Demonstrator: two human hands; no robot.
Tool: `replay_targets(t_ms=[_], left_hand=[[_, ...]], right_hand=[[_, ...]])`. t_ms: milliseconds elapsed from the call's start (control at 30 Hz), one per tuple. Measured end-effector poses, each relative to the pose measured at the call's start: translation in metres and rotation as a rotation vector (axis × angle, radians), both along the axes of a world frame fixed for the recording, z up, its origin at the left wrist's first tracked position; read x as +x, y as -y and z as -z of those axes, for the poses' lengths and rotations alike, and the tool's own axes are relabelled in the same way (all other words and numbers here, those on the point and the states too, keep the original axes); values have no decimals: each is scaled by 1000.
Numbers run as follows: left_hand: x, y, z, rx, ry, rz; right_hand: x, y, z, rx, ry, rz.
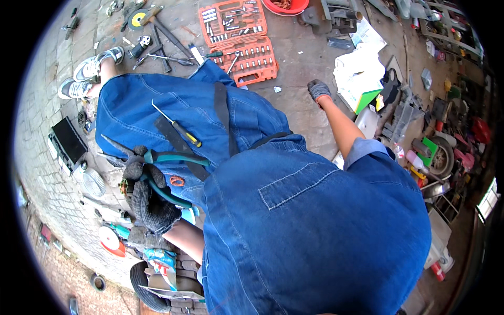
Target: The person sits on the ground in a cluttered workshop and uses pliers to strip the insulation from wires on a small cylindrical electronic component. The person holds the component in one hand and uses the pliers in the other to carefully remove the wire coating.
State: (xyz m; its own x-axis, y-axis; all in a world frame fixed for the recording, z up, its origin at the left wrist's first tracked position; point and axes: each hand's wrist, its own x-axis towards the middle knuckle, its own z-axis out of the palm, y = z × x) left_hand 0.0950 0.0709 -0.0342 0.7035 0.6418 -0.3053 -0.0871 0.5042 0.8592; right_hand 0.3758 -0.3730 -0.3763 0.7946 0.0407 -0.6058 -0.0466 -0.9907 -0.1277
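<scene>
My left hand (149, 202), in a dark knit glove, is closed around long-nose pliers (176, 157) with green handles, their jaws pointing away to the left. A small brass-and-dark part (124, 187) shows at the edge of the same hand; how it is held is unclear. On the blue denim apron (315, 226) over my lap lie a yellow-handled screwdriver (186, 134) and a small coil of copper-coloured wire (177, 181). Stretched out to the right, my gloved right hand (318, 90) has its fingers curled, near white paper packaging (357, 73). Anything inside that hand is hidden.
An orange socket set case (257, 60) lies open ahead. Left of it are a hammer (165, 31) and a yellow-centred disc (138, 19). A red basin (286, 7) sits beyond. Piled parts and a small wheel (442, 157) fill the right; a black tray (68, 143) is at left.
</scene>
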Motion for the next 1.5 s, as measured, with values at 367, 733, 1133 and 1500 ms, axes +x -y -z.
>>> replay_targets(t_ms=[367, 733, 1133, 1500], left_hand=[[11, 30, -21, 96, -44, -34], [26, 40, -49, 385, -357, 212], [24, 60, -46, 627, -368, 136], [19, 61, -45, 607, -457, 188]], right_hand=[[-57, -106, 67, -174, -372, -565], [-4, -207, -85, 842, 35, 136], [-72, -339, -358, 1554, -441, -272], [-67, -357, -371, 1257, -71, -989]])
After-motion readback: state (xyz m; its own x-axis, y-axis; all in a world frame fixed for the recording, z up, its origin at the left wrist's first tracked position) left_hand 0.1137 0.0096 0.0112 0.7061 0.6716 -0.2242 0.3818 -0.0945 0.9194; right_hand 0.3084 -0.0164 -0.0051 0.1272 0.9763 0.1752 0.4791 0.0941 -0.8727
